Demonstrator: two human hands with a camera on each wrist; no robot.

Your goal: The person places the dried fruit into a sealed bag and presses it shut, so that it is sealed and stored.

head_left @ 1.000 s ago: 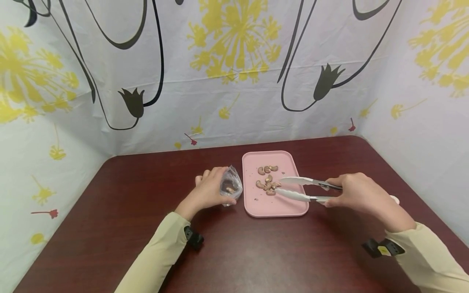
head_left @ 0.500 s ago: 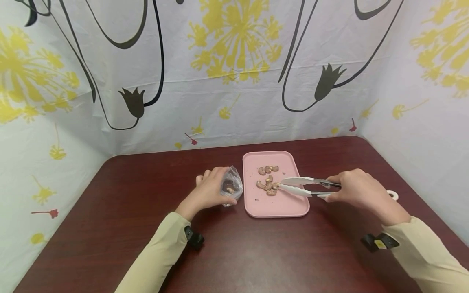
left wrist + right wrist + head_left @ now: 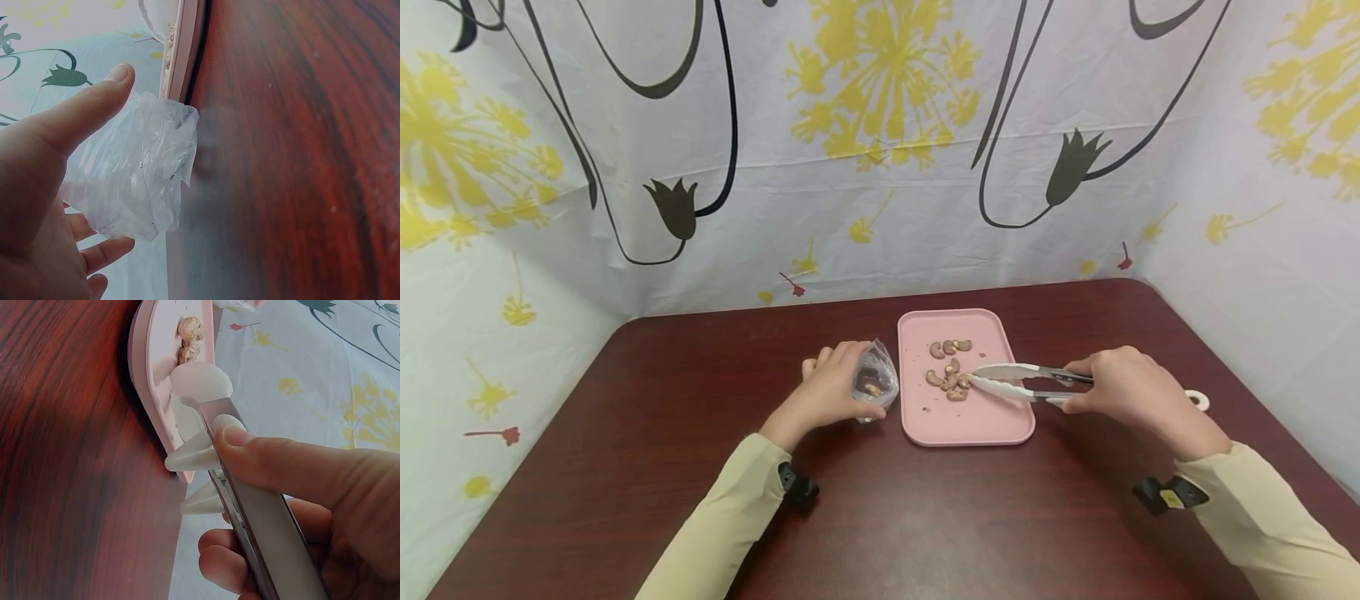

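Note:
My left hand (image 3: 827, 392) holds a clear plastic bag (image 3: 880, 379) upright on the table, its mouth spread and facing up. Inside the bag lies at least one brown nut. In the left wrist view the thumb is fairly straight along the crinkled bag (image 3: 140, 169), with fingers behind it. My right hand (image 3: 1127, 387) grips a pair of tongs (image 3: 1011, 372) with white tips. Those tips reach over a pink tray (image 3: 985, 425) to a cluster of cashews (image 3: 956, 395). Their ends are close together at one cashew; whether they pinch it I cannot tell.
The tray stands on a dark red-brown table (image 3: 910, 525), just right of the bag. Several more cashews (image 3: 937, 351) lie toward the tray's far end, with small crumbs about. A patterned white cloth (image 3: 737, 208) hangs behind and beside the table.
My right hand has shifted slightly left, and the tongs' tips have drawn together at the cashew cluster. My left hand and the bag have stayed put.

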